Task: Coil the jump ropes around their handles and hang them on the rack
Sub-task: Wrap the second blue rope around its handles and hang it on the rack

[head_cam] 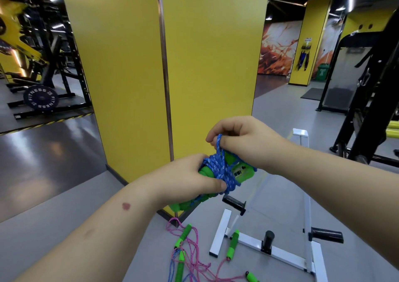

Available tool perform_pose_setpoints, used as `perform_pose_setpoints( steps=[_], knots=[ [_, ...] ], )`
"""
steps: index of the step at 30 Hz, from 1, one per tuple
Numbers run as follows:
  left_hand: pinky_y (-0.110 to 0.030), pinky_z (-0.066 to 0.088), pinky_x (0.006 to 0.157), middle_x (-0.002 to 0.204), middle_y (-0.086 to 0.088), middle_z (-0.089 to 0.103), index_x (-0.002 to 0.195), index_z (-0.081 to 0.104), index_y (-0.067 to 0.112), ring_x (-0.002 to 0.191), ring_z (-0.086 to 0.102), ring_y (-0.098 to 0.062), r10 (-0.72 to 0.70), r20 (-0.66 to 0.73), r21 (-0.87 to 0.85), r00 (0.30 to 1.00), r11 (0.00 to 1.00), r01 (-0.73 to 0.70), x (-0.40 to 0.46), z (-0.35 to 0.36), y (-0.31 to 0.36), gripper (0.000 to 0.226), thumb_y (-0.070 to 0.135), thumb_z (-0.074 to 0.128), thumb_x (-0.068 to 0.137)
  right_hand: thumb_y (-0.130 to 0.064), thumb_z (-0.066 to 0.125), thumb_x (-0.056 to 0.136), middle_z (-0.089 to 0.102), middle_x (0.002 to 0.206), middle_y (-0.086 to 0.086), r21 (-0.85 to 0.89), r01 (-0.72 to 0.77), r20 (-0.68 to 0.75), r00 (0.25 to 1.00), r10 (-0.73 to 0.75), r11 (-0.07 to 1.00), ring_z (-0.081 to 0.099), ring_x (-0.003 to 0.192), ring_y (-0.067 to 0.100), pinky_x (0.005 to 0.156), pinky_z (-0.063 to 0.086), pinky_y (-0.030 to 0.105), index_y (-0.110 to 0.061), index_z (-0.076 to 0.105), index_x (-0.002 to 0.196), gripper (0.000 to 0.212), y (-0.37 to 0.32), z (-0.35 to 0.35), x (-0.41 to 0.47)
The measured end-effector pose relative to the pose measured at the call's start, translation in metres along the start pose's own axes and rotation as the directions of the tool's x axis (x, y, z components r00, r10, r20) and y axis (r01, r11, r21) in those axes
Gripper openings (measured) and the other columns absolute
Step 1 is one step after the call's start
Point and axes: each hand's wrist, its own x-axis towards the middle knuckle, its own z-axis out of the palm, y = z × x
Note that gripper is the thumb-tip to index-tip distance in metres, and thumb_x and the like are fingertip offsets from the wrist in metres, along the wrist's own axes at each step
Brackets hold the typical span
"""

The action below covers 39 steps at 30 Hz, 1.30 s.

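My left hand [190, 180] grips a pair of green handles [241, 170] with blue rope [218, 171] coiled around them, thumb pressing the coil. My right hand [241, 139] is just above it and pinches a loop of the blue rope [219, 143] between thumb and fingers. The white rack [306, 217] with black pegs [234, 201] stands on the floor below and right of my hands. Loose pink rope [194, 258] with green handles [185, 235] lies tangled on the floor beside the rack's foot.
A yellow pillar [164, 70] rises directly in front. Black gym machines stand at the right [371, 100], and a weight rack with a plate [41, 98] stands at the left. Grey floor [54, 191] spreads around.
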Motion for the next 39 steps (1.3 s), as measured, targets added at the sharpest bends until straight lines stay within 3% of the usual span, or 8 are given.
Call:
perform_pose_setpoints(
  steps=[6,12,19,23,27,30,36,39],
  knots=[
    [-0.043,0.060,0.068,0.102,-0.018,0.069,0.120,0.053,0.015,0.078,0.071,-0.030,-0.103,0.060,-0.423,0.993,0.898,0.119,-0.012,-0.014,0.007,0.032,0.023,0.072,0.096,-0.015,0.058,0.097,0.065,0.073,-0.010,-0.001,0.091,-0.083,0.992,-0.091,0.996,0.059,0.067,0.005,0.061,0.050,0.021,-0.026,0.070,0.091,0.017,-0.024,-0.010,-0.005],
    [-0.040,0.058,0.067,0.106,-0.017,0.070,0.118,0.051,0.016,0.075,0.070,-0.029,-0.135,-0.057,-0.464,0.989,0.881,0.093,-0.014,-0.020,0.011,0.036,0.024,0.076,0.093,-0.009,0.051,0.098,0.047,0.054,0.000,0.300,-0.130,0.038,0.992,0.124,0.945,0.035,0.053,0.015,0.052,0.026,0.028,-0.013,0.056,0.085,0.014,-0.037,-0.012,-0.002],
    [-0.051,0.062,0.079,0.104,-0.013,0.069,0.117,0.043,0.025,0.076,0.070,-0.024,-0.172,-0.239,-0.296,0.956,0.950,0.097,-0.018,-0.020,0.011,0.040,0.036,0.072,0.093,-0.001,0.048,0.098,0.072,0.077,0.011,0.414,-0.131,0.037,0.991,0.127,0.901,0.058,0.065,0.019,0.060,0.040,0.030,-0.010,0.053,0.094,0.011,-0.045,-0.014,-0.004],
    [-0.044,0.063,0.071,0.096,-0.008,0.069,0.121,0.038,0.026,0.074,0.069,-0.023,-0.153,-0.317,-0.121,0.936,0.985,0.121,-0.020,-0.016,0.013,0.043,0.042,0.067,0.094,0.014,0.038,0.090,0.074,0.106,0.007,0.285,-0.107,-0.122,0.982,0.147,0.952,0.072,0.067,0.025,0.056,0.054,0.032,-0.016,0.065,0.100,0.042,-0.047,-0.012,0.001],
    [-0.037,0.061,0.065,0.093,-0.005,0.068,0.123,0.036,0.026,0.071,0.067,-0.022,-0.175,-0.332,-0.050,0.927,0.984,0.168,-0.020,-0.012,0.008,0.044,0.045,0.065,0.095,0.008,0.038,0.084,0.078,0.091,-0.001,0.042,-0.080,-0.121,0.989,0.084,0.996,0.075,0.076,0.023,0.084,0.059,0.054,-0.037,0.072,0.108,0.062,-0.054,-0.017,0.001],
    [-0.043,0.063,0.070,0.095,-0.008,0.070,0.122,0.038,0.026,0.068,0.068,-0.020,-0.203,-0.294,-0.139,0.934,0.976,0.169,-0.021,-0.010,0.002,0.043,0.043,0.067,0.094,0.007,0.035,0.083,0.075,0.091,-0.013,-0.242,0.014,-0.064,0.998,-0.030,0.970,0.069,0.064,0.013,0.077,0.060,0.046,-0.043,0.066,0.117,0.069,-0.065,-0.013,-0.005],
    [-0.056,0.063,0.071,0.092,-0.006,0.075,0.118,0.043,0.038,0.082,0.076,-0.026,-0.044,-0.191,-0.047,0.981,0.998,0.035,-0.033,-0.012,0.007,0.045,0.049,0.072,0.085,0.007,0.032,0.084,0.065,0.091,-0.014,-0.263,-0.101,-0.169,0.984,0.058,0.959,0.064,0.052,-0.002,0.052,0.056,0.025,-0.038,0.057,0.131,0.070,-0.056,-0.015,0.005],
    [-0.060,0.062,0.072,0.091,-0.008,0.075,0.110,0.047,0.043,0.083,0.075,-0.032,0.005,-0.184,-0.105,0.983,0.994,-0.025,-0.038,-0.017,0.008,0.045,0.053,0.072,0.075,0.008,0.031,0.083,0.061,0.125,-0.016,-0.199,-0.132,-0.211,0.973,0.089,0.971,0.067,0.053,0.003,0.042,0.044,0.018,-0.031,0.058,0.134,0.070,-0.044,-0.019,0.010]
  ],
)
